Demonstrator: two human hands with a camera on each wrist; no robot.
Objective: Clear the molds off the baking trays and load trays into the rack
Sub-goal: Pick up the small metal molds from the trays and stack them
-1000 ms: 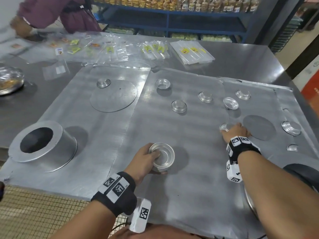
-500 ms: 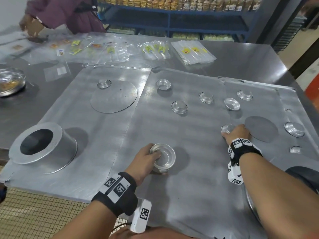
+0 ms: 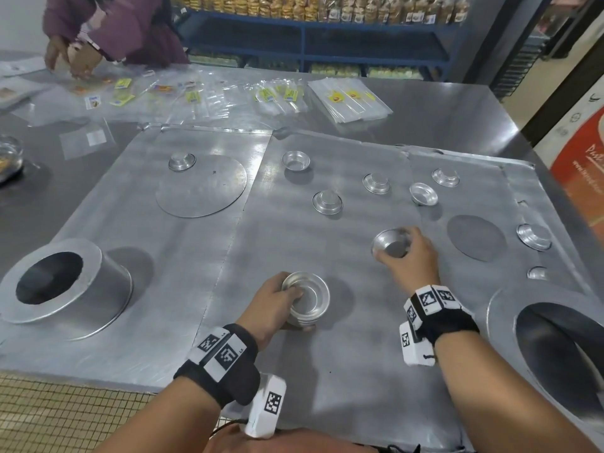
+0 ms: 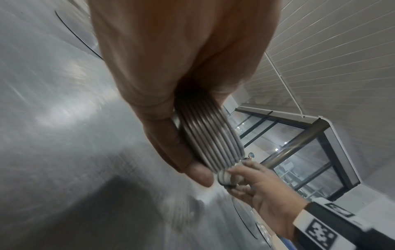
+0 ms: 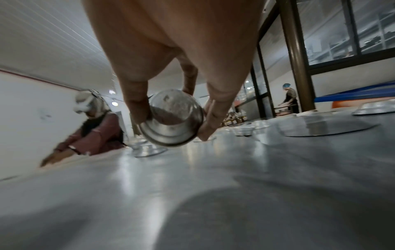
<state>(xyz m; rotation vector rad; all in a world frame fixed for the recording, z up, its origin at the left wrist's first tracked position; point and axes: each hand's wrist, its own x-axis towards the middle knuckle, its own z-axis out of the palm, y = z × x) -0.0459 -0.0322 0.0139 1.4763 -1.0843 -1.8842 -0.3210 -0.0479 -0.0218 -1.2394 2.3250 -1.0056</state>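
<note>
**On the tabletop, two hands gather small baking molds**

At the near edge of the steel tabletop (image 3: 457, 103), a person works over three flat baking trays (image 3: 310, 371) laid side by side. The left hand (image 3: 271, 302) curls around a nested stack of molds (image 3: 305, 297), thumb hooked over the rim; the left wrist view shows the stacked rims (image 4: 211, 140) pressed between thumb and fingers. The right hand (image 3: 408, 259) pinches a single mold (image 3: 390, 246) by its sides, tilted and lifted clear of the middle tray, as the right wrist view confirms (image 5: 173, 121). Loose molds (image 3: 327, 202) lie scattered toward the far edge of the middle and right trays, some upright, some upside down. A large tapered ring mold (image 3: 62, 282) stands at the near left corner, another (image 3: 555, 354) at the near right. A round metal disc (image 3: 201, 186) lies flat on the left tray. Beyond the trays, clear packaging bags (image 3: 346, 99) are spread along the far edge, where another person in a maroon jacket (image 3: 117, 27) handles them.
</note>
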